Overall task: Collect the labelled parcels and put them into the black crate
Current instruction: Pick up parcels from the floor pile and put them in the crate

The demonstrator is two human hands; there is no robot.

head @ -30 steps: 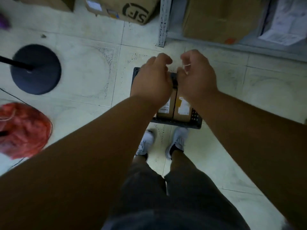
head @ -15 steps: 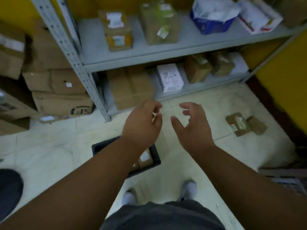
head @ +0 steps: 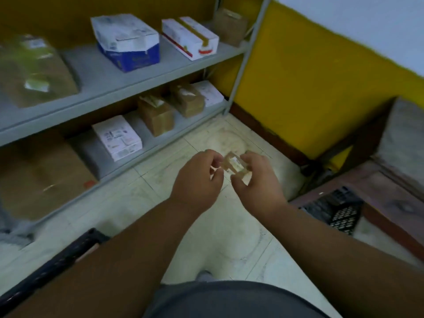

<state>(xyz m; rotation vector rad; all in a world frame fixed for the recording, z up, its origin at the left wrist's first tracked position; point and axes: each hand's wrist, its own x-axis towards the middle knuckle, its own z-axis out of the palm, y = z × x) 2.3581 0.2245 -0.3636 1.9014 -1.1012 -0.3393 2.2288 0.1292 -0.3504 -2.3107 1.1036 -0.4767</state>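
Step in hand: a reach toward small parcels on the floor (head: 206,226) is judged to be under way; collection is not yet done.
Black crate (head: 57,260): only a dark rim is seen at lower left, just beside the left forearm, well apart from the parcels. It is judged that the load must be carried back and to the left.
Shelf (head: 128,81): grey metal, two tiers; other boxes are stored on it, some with white labels. Whether they are to be collected cannot be told.
Left hand (head: 197,177): held above the floor, fingers curled inward with thumb and forefinger nearly meeting; nothing is seen held. Released state is recorded.
Right hand (head: 257,180): fingers spread and curved, palm down, over the parcels; contact cannot be confirmed through the blur, so grasp state cannot be told.
Small parcels (head: 234,164): brown cardboard with a pale label patch, lying on the floor tile between the two hands' fingertips; the count is not resolved.
Technique note: the parcels are best pinched at opposite sides, one hand per side, and lifted level so that none is dropped.
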